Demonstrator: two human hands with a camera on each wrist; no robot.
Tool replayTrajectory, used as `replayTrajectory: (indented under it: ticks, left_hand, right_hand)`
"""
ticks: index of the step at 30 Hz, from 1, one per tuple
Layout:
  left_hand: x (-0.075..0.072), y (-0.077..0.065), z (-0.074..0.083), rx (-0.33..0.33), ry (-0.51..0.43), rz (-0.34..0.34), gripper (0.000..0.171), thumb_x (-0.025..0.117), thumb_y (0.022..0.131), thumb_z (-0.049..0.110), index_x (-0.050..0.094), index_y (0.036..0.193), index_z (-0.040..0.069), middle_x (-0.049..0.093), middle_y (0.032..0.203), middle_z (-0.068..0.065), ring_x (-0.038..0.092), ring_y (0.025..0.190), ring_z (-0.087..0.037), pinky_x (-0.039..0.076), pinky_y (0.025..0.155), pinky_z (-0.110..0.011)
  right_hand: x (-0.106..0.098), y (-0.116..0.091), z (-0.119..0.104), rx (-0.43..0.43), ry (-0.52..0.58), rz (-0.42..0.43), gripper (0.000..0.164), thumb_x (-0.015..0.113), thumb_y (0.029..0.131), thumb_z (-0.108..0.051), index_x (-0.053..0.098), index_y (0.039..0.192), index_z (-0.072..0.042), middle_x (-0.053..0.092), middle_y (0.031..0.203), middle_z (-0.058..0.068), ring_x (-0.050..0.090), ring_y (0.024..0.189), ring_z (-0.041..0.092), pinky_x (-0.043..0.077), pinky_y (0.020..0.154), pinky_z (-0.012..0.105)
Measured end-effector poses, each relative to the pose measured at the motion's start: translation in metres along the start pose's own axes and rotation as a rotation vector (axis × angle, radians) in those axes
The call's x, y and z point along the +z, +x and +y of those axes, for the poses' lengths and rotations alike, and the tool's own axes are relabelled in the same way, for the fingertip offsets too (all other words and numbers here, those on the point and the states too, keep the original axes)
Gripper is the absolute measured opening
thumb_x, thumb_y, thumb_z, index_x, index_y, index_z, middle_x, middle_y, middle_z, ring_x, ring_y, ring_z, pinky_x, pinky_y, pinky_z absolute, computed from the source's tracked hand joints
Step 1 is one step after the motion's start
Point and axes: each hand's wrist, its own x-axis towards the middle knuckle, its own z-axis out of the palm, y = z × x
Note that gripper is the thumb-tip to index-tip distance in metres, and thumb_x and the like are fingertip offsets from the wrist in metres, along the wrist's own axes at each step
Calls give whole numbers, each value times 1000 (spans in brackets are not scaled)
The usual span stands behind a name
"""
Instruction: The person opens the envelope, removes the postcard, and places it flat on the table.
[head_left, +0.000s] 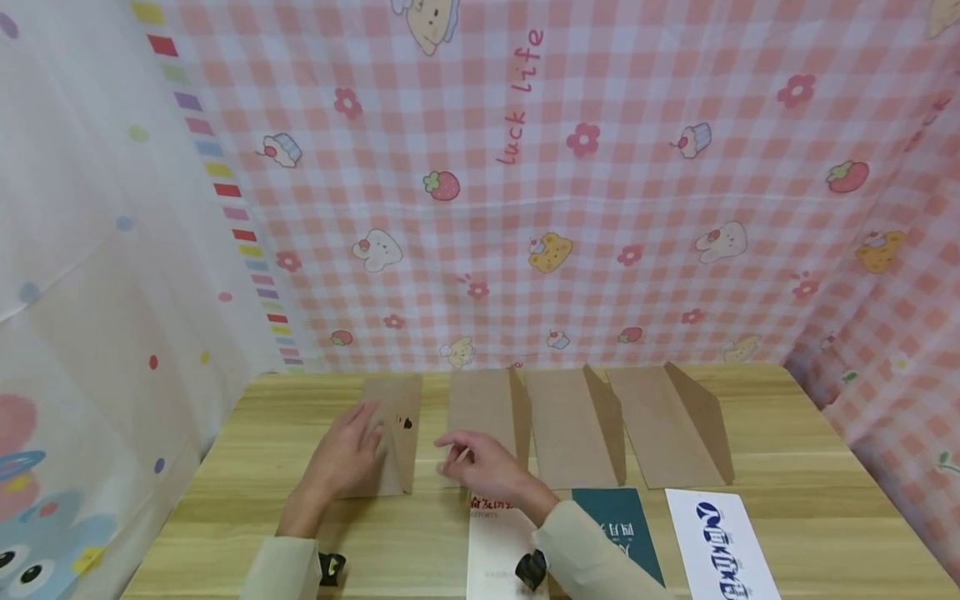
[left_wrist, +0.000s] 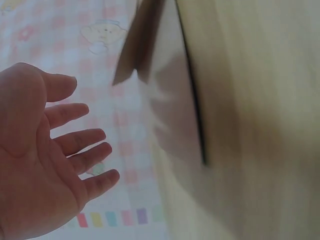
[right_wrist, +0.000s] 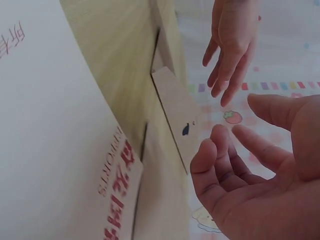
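My left hand (head_left: 347, 454) is over the leftmost brown paper envelope (head_left: 393, 467), whose flap is folded over and carries a small dark mark. In the left wrist view that hand (left_wrist: 45, 150) has its fingers spread, apart from the paper and holding nothing. My right hand (head_left: 480, 462) is above the near edge of the second envelope (head_left: 477, 400), fingers loosely bent with nothing between them. Below its wrist lies a cream card with red lettering (head_left: 498, 542), partly covered by the forearm. The right wrist view shows both hands in the air beside the flapped envelope (right_wrist: 172, 102).
Two more envelopes, a middle one (head_left: 566, 425) and a right one (head_left: 660, 425), lie with flaps raised. Nearer are a dark green card (head_left: 637, 533) and a white card with blue print (head_left: 712, 542). A pink checked cloth (head_left: 480, 208) hangs behind the wooden table (head_left: 810, 467).
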Motion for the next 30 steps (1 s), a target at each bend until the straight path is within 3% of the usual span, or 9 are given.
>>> replayTrajectory:
  ticks: [7, 12, 17, 20, 25, 30]
  left_hand:
    - [2, 0, -13, -38, -20, -58, 54, 50, 103, 16, 35, 150, -5, 30, 153, -34, 30, 139, -53, 25, 114, -62]
    - [8, 2, -22, -77, -51, -121, 56, 49, 103, 16, 32, 150, -7, 21, 156, -35, 21, 143, -53, 20, 116, -61]
    - [14, 1, -29, -66, -42, -118, 55, 51, 102, 16, 35, 148, -10, 23, 154, -37, 23, 142, -54, 22, 115, -61]
    - [15, -1, -32, -67, -14, -131, 54, 51, 102, 17, 37, 147, -10, 23, 153, -38, 22, 141, -55, 22, 115, -63]
    - [15, -4, -30, -115, 21, -217, 55, 47, 103, 19, 35, 149, -8, 18, 153, -40, 14, 142, -58, 15, 112, -70]
    - [16, -4, -29, -138, 45, -261, 56, 46, 104, 20, 32, 150, -7, 15, 155, -39, 11, 143, -57, 12, 110, -74]
  right_hand:
    - [7, 9, 4, 15, 41, 16, 41, 63, 97, -16, 57, 136, -5, 60, 104, 6, 62, 88, 27, 54, 66, 32]
    - [14, 16, 5, 4, 12, 44, 43, 62, 98, -16, 55, 138, -3, 58, 122, 16, 59, 88, 18, 53, 67, 29]
    - [28, 22, 4, -18, -33, 79, 46, 66, 95, -13, 54, 138, -2, 56, 127, 22, 56, 88, 15, 49, 70, 28]
    - [38, 26, 7, -30, -59, 89, 50, 68, 93, -12, 54, 140, -2, 56, 128, 21, 53, 82, 12, 47, 70, 27]
    - [48, 30, 12, -34, -75, 100, 55, 69, 92, -12, 51, 143, -5, 54, 128, 21, 48, 66, 7, 42, 58, 23]
    - [52, 35, 15, -43, -72, 91, 59, 69, 91, -11, 49, 146, -6, 57, 118, 20, 41, 50, 5, 36, 45, 20]
